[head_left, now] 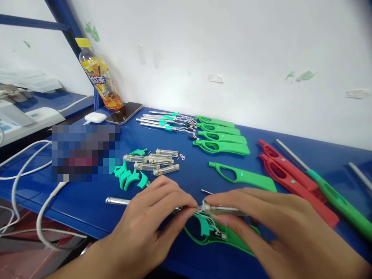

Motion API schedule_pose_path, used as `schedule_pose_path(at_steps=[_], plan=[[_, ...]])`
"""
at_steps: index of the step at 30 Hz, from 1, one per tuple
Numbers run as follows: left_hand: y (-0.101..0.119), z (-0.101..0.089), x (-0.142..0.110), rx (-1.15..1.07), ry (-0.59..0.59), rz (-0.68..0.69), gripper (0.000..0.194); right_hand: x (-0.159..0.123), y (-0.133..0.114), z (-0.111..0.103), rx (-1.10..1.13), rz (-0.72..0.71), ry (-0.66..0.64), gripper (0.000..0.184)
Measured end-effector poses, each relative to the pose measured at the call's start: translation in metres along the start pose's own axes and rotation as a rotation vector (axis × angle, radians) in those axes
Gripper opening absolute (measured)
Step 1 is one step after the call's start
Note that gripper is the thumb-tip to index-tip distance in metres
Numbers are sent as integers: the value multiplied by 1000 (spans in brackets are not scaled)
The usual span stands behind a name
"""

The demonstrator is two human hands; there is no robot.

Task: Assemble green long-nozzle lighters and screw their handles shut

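My right hand (261,221) is closed around a clear lighter fuel tank (222,209), its valve end pointing left. At that end, my left hand (162,217) pinches a tiny part hidden between thumb and forefinger. Beneath both hands lies a green lighter shell half (238,244) with a teal trigger (203,224) and white wires (213,223) leading to a small black piece (221,235). A metal lighter tube (117,200) sticks out to the left behind my left hand.
Several clear tanks (165,153) and teal triggers (124,176) lie beyond my left hand. Wired metal tubes (158,125), green shells (223,147) and red shells (302,186) are laid out farther back. A phone (124,112), drink bottle (101,77) and white cable (43,209) are at the left.
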State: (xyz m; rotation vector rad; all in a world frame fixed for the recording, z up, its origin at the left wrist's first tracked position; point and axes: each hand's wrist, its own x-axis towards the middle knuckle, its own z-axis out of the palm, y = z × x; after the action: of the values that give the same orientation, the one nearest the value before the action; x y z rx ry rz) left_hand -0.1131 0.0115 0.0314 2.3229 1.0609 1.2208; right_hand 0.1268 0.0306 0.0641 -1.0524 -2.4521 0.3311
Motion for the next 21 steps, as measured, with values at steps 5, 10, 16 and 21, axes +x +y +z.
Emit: schedule_pose_path(at_steps=[5, 10, 16, 21], plan=[[-1, -1, 1, 1, -10, 9, 19, -1, 0, -1, 23, 7, -12, 22], [-3, 0, 0, 5, -6, 28, 18, -1, 2, 1, 19, -13, 1, 24], [-2, 1, 0, 17, -8, 41, 19, -1, 1, 1, 21, -5, -8, 24], [-2, 0, 1, 29, -11, 43, 19, -2, 1, 2, 4, -8, -18, 21]])
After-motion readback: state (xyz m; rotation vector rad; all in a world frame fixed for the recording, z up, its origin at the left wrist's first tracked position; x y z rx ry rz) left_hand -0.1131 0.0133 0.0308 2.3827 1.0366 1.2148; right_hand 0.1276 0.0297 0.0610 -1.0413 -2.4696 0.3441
